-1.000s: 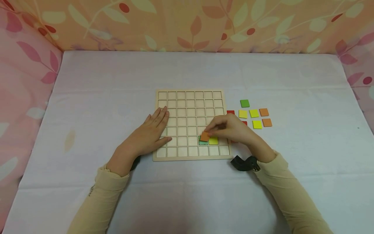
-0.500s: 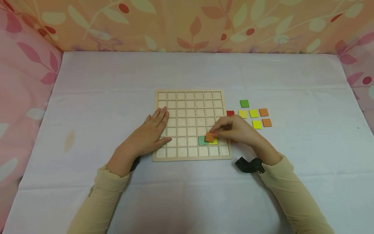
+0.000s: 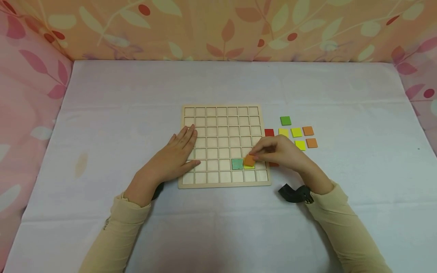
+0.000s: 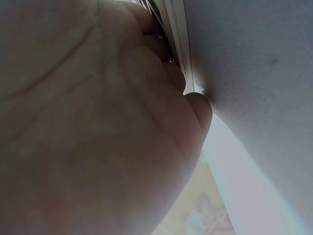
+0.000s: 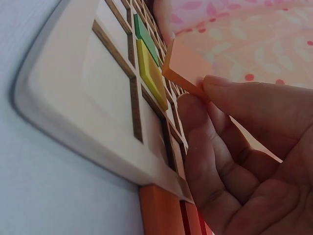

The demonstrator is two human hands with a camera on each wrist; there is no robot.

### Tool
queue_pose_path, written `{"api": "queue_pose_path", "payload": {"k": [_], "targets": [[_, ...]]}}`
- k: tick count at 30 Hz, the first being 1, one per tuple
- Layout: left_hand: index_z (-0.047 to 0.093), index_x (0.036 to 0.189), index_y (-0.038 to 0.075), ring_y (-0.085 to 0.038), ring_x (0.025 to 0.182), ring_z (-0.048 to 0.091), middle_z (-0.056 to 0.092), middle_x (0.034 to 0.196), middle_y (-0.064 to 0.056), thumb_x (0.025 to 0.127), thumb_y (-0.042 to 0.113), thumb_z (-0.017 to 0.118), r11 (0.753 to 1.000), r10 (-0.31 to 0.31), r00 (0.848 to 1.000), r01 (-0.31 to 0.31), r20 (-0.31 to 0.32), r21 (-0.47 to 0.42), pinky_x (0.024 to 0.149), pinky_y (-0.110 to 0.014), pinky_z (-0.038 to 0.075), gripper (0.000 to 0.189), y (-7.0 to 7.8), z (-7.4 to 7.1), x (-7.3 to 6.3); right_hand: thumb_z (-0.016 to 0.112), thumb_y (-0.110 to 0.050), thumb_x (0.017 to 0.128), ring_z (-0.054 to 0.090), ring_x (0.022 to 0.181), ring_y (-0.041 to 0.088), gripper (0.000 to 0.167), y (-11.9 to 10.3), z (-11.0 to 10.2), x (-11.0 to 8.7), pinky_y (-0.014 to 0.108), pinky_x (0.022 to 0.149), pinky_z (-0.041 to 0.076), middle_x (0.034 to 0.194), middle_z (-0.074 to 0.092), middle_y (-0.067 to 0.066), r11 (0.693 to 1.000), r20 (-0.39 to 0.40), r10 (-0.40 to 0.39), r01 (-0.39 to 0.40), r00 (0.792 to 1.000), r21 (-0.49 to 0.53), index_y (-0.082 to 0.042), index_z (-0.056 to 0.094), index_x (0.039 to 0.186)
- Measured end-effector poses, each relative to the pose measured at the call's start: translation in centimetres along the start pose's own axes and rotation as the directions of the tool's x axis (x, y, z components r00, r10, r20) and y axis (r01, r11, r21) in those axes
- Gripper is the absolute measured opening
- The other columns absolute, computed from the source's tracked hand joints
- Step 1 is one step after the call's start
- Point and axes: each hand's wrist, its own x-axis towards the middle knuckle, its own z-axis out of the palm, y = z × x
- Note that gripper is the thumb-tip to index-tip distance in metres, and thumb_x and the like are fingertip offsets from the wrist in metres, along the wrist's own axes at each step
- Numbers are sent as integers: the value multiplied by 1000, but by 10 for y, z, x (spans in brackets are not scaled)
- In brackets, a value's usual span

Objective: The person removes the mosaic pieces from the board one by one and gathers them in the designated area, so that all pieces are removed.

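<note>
A wooden grid board [image 3: 218, 185] lies flat on the white cloth. My left hand [image 3: 172, 157] rests on its left edge, fingers straight; its palm [image 4: 93, 117] fills most of the left wrist view. Between thumb and fingertips, my right hand [image 3: 283, 153] pinches an orange tile [image 3: 249, 160]. In the right wrist view the orange tile [image 5: 188, 66] is tilted and held above the board. Below it, a yellow tile [image 5: 150, 73] sits in a cell, beside a teal-green tile [image 3: 237, 164] in the cell to its left.
Right of the board lie loose tiles: a green tile [image 3: 285, 120], several yellow ones, orange tiles [image 3: 308, 131] and a red tile [image 3: 269, 132]. My right hand partly covers others there. A black wrist mount [image 3: 295, 193] sits at the right cuff. Patterned curtains [image 3: 218, 30] surround the table.
My right hand has moved right with the orange tile, from above the teal-green tile to above the yellow one. The left hand has stayed put.
</note>
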Motion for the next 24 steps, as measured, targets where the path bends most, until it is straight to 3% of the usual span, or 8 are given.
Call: {"api": "queue_pose_path", "payload": {"k": [24], "targets": [[0,148,-5,-30,142,-10,-8,156,-18,98,36,49,1000,0,1000,0,-5,0,113,-50,5,82,1,-1,-1,73,-5,81,59,86,17,12,5,-11,-15,21,65,49,97,69,5,999,-46,47,-47,998,-4,-6,75,93]]}}
